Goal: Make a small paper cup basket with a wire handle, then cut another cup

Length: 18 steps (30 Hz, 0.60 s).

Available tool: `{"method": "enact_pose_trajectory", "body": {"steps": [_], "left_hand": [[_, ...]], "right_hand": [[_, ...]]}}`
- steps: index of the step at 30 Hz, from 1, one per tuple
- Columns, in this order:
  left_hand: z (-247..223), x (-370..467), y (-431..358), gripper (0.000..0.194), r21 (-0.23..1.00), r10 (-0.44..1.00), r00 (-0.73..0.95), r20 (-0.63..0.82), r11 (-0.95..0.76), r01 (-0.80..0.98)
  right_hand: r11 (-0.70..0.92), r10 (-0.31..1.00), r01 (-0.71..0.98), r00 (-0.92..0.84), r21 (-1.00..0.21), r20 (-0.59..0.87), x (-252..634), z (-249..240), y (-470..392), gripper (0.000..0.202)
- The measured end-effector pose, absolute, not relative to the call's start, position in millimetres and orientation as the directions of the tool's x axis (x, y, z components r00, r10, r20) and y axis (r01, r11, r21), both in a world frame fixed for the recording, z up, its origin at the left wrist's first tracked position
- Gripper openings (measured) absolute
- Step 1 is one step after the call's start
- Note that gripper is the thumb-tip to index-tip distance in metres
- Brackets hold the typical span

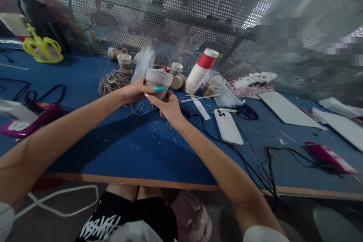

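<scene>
Both hands grip a small cup [159, 77] with a white band at its top and cord-like wrapping lower down, held above the blue table. My left hand [138, 90] closes around its left side, a turquoise thumbnail across the front. From below and the right, my right hand [168, 105] wraps its lower part. Behind and left of the cup lies a tangle of grey-brown cord [116, 81]. Similar small cups with handles, one upright [124, 60] and another [176, 68], stand behind. To the right leans a stack of white paper cups [200, 72].
A white phone [227, 126] lies right of my forearm, with black cables [241, 155] running past it. A purple device [329, 157] sits far right, another purple device [31, 123] at left. A perforated metal screen [181, 19] closes the back; a yellow crown-shaped object [42, 49] stands back left.
</scene>
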<state>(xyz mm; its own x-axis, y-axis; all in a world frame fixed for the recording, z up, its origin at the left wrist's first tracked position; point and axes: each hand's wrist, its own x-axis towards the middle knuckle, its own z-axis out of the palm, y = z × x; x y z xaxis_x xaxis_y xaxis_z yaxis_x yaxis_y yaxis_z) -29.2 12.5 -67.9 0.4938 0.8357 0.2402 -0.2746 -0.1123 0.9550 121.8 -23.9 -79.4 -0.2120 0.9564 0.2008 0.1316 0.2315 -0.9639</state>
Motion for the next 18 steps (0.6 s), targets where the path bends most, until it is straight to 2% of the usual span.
{"method": "enact_pose_trajectory", "body": {"steps": [9, 14, 18], "left_hand": [[-69.6, -31.8, 12.2, 0.063, 0.952, 0.833, 0.505, 0.226, -0.077, -0.298], [-71.0, -32.1, 14.0, 0.058, 0.946, 0.828, 0.517, 0.217, -0.046, -0.322], [-70.6, -31.6, 18.6, 0.042, 0.923, 0.910, 0.379, 0.165, -0.007, -0.385]], "right_hand": [[0.320, 0.916, 0.008, -0.259, -0.947, 0.307, 121.6, -86.4, -22.0, 0.054], [0.341, 0.915, 0.072, -0.253, -0.937, 0.314, 124.9, -77.6, -24.8, 0.044], [0.284, 0.944, 0.218, -0.232, -0.934, 0.233, 128.3, -74.2, -24.0, 0.040]]}}
